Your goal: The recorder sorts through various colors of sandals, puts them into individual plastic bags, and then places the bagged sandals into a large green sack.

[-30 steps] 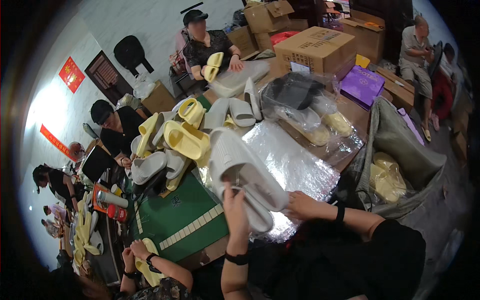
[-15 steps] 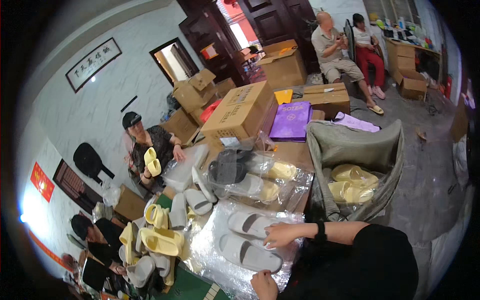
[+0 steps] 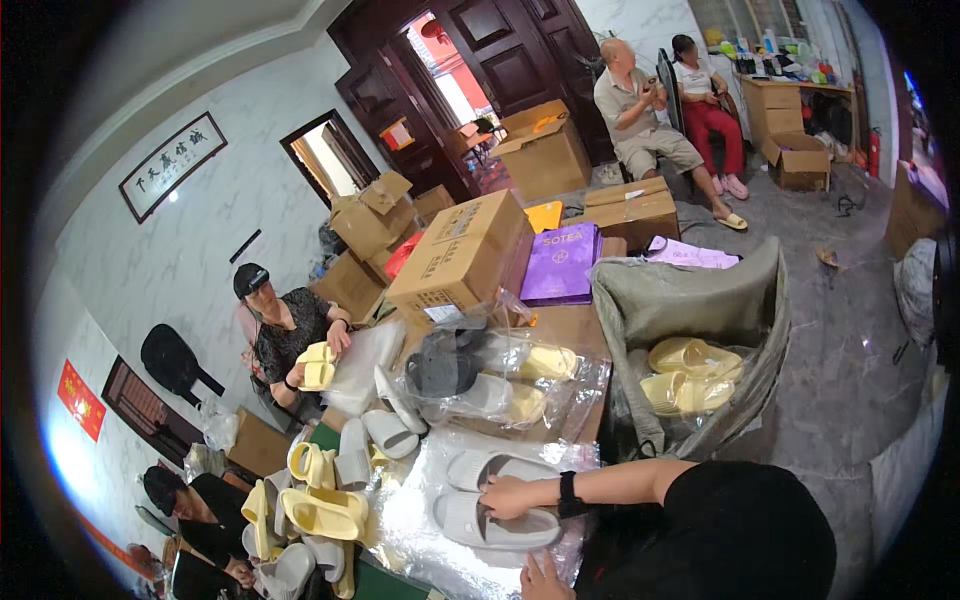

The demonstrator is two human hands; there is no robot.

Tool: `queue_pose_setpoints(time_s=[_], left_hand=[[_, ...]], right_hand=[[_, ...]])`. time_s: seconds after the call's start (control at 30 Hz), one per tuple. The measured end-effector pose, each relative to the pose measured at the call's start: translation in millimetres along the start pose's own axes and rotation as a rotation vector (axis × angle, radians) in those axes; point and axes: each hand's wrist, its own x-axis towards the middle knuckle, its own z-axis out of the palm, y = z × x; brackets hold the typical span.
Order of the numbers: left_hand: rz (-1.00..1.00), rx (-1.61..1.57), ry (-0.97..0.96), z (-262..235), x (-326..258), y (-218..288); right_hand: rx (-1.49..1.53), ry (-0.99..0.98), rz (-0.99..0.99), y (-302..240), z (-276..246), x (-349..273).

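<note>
A pair of grey slippers lies side by side on clear plastic bags (image 3: 405, 510) on the table in front of me. My right hand (image 3: 515, 495), with a black wristband, reaches in from the right between the far slipper (image 3: 475, 467) and the near slipper (image 3: 470, 522). Its fingers are curled over the strap of the near one; the fingertips are partly hidden. Below the heel of that slipper, at the lower edge, my left hand (image 3: 543, 580) rests by the plastic with fingers apart and nothing in them.
Loose yellow slippers (image 3: 325, 512) and grey slippers (image 3: 285, 570) pile up at the left. Bagged slippers (image 3: 485, 375), a carton (image 3: 462, 250) and purple packages (image 3: 560, 265) lie beyond. An open woven sack (image 3: 690, 290) with bagged yellow slippers stands right. Two co-workers sit along the left side.
My right hand has moved left along the slippers, onto the near one's strap. My left hand has dropped slightly and its fingers spread. The far co-worker has lowered the yellow slippers.
</note>
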Motion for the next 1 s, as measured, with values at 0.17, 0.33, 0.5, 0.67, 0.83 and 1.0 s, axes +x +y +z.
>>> queue_pose_setpoints(time_s=[0.17,0.33,0.5,0.67,0.83,1.0], left_hand=[[-0.033,0.136,-0.07,11,-1,-9],[-0.166,0.261,-0.021,16,2,-7],[-0.224,0.311,0.058,-23,19,19],[0.02,0.359,0.309,7,5,-15],[0.006,1.61,0.356,35,10,-33],[0.017,2.834,-0.071,51,8,-39]], right_hand=[[0.309,0.316,-0.314,3,-24,-42],[0.955,-0.111,-0.355,-1,-72,-101],[1.151,-0.329,-0.423,10,-89,-132],[0.93,-0.482,-0.405,20,-81,-134],[0.883,-0.718,-0.419,9,-77,-128],[0.949,-0.787,-0.474,21,-71,-137]])
